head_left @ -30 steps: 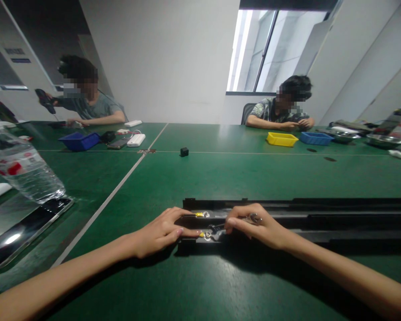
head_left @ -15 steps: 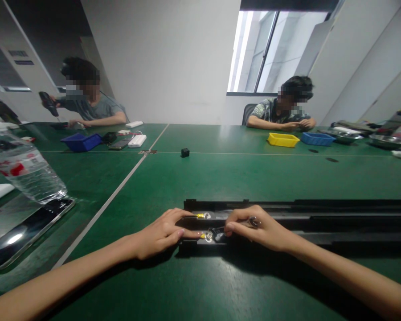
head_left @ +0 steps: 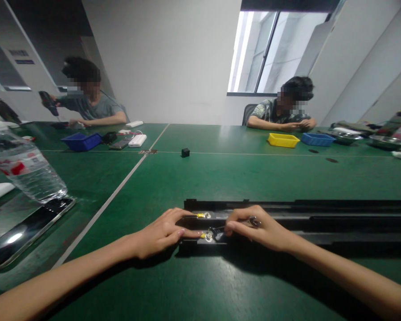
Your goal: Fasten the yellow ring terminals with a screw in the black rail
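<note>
A long black rail (head_left: 321,220) lies across the green table (head_left: 220,178) in front of me. At its left end sit two yellow-sleeved ring terminals (head_left: 203,216) on metal studs. My left hand (head_left: 160,232) rests at the rail's left end, fingers stretched out and pressing on the nearer terminal (head_left: 205,235). My right hand (head_left: 257,227) is closed round a small metal wrench (head_left: 254,220) whose dark head sits at the nearer terminal's fastener.
A water bottle (head_left: 23,167) and a dark phone (head_left: 23,232) lie at the left. A small black cube (head_left: 185,152) sits mid-table. Across the table two people work beside a yellow bin (head_left: 282,140) and blue bins (head_left: 81,141).
The wrench has swung slightly in my right hand, its head edging left at the nearer terminal. My left hand has stayed put.
</note>
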### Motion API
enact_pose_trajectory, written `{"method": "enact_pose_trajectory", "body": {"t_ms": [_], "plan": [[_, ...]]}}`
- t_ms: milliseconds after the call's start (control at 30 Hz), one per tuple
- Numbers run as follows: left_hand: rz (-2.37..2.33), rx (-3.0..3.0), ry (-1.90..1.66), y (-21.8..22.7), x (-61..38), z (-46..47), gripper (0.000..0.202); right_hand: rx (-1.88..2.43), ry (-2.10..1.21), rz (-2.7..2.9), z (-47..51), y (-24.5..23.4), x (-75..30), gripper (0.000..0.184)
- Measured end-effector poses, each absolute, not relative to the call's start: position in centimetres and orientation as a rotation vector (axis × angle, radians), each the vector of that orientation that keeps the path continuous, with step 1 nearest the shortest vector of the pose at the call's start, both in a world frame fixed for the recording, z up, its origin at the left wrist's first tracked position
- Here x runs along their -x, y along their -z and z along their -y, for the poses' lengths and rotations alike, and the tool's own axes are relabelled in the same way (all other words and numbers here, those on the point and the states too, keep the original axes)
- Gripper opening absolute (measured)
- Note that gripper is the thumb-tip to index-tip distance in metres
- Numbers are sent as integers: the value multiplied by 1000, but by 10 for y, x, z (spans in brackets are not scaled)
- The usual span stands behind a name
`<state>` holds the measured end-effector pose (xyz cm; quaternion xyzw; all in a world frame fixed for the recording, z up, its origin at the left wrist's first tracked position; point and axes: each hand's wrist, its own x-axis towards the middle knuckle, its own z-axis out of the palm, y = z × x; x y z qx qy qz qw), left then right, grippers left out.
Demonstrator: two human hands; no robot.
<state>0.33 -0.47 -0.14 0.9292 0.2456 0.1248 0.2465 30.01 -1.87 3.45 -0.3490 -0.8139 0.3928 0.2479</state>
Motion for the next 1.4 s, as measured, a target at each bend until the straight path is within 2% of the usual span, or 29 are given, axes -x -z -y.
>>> {"method": "enact_pose_trajectory", "body": {"t_ms": [1400], "plan": [[-659,-2537,-355,1,-4,5,60,944,-1074,2230,19,-36,-301,35]]}}
